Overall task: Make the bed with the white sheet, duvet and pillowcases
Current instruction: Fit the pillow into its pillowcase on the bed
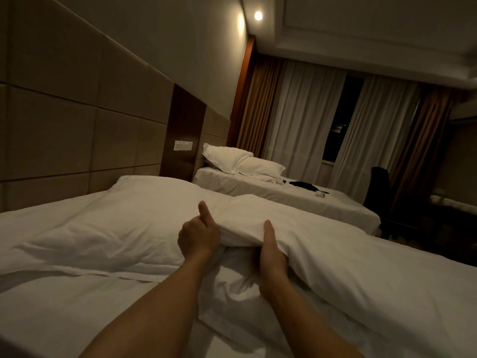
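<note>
The near bed is covered by a white sheet (pixel 64 306). A white pillow (pixel 124 215) lies at its head, against the padded headboard. A thick white duvet (pixel 361 275) lies across the bed's right side with its folded top edge raised. My left hand (pixel 197 236) grips that edge at its left end, thumb up and fingers hidden under the cloth. My right hand (pixel 271 248) grips the same edge a little to the right, thumb on top and fingers beneath.
A second bed (pixel 322 202) with two white pillows (pixel 240 161) stands beyond, with a dark item (pixel 304 186) lying on it. A dark chair (pixel 379 192) stands past it. Curtains (pixel 304 117) cover the far window. The padded headboard wall (pixel 77 125) runs along the left.
</note>
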